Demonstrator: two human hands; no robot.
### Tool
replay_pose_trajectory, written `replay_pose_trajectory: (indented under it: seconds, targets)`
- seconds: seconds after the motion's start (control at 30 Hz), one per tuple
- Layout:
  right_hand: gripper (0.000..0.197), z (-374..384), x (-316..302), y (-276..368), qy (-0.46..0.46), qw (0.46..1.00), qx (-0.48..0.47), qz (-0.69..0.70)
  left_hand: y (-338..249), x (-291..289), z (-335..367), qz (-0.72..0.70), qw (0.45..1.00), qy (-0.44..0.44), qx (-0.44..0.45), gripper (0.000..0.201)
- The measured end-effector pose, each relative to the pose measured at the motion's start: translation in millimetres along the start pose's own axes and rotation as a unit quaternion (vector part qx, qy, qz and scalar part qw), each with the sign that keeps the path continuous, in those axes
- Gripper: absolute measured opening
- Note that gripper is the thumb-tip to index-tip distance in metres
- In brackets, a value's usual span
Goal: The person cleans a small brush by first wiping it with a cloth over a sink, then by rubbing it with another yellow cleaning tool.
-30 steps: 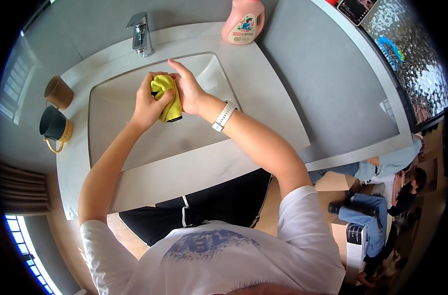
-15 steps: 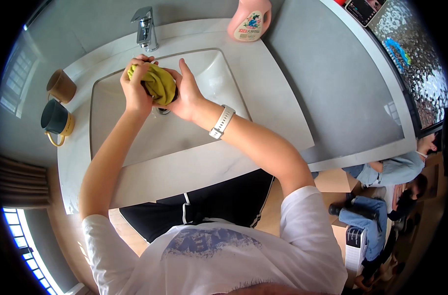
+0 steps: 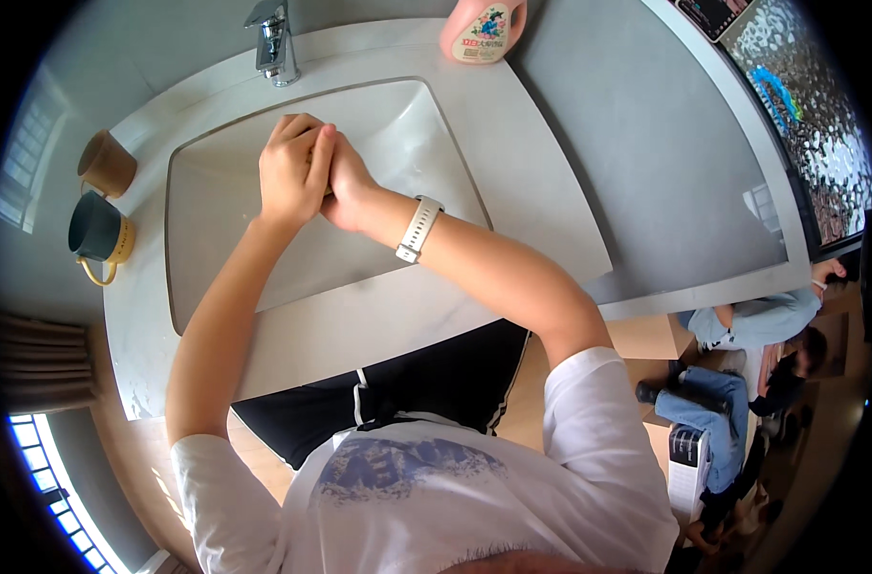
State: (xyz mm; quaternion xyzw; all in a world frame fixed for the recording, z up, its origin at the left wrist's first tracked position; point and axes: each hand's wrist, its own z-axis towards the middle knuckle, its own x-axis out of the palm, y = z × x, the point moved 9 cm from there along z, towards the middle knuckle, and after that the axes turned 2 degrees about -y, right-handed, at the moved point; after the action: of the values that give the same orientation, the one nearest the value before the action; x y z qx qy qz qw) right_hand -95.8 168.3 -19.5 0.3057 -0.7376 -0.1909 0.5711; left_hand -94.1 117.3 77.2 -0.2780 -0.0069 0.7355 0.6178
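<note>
Over the white sink basin [image 3: 220,172], my left hand [image 3: 292,172] and my right hand [image 3: 352,182] are closed together, fingers wrapped. A yellow-green cloth [image 3: 328,189] is squeezed between the palms; only slivers of it show, the rest hidden by my fingers. My right thumb and the left fingers meet on top. Behind the hands stands a chrome faucet [image 3: 277,53] at the basin's far edge. The right wrist wears a pale watch band [image 3: 419,230].
On the counter's left are a brown cup [image 3: 109,165] and a dark green mug [image 3: 99,230] with a yellow handle. A pink detergent bottle [image 3: 482,31] stands at the far right. Beyond a grey partition [image 3: 665,163], people sit at lower right.
Both hands have closed tightly over the cloth, which was plainly visible as a bundle before and is now almost covered. My right thumb has come down from its raised position.
</note>
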Motion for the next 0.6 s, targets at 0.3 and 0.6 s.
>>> replay_pose_trajectory:
  seconds: [0.3,0.6]
  targets:
    - [0.038,21,-37,-8,-0.102,0.988,0.007,-0.118,46,21,-22,-0.170,0.921,-0.052,-0.347,0.052]
    - [0.036,30,-42,-2,-0.122,0.923,-0.054,-0.362,86,22,-59,-0.327,0.767,-0.176,-0.523,0.051]
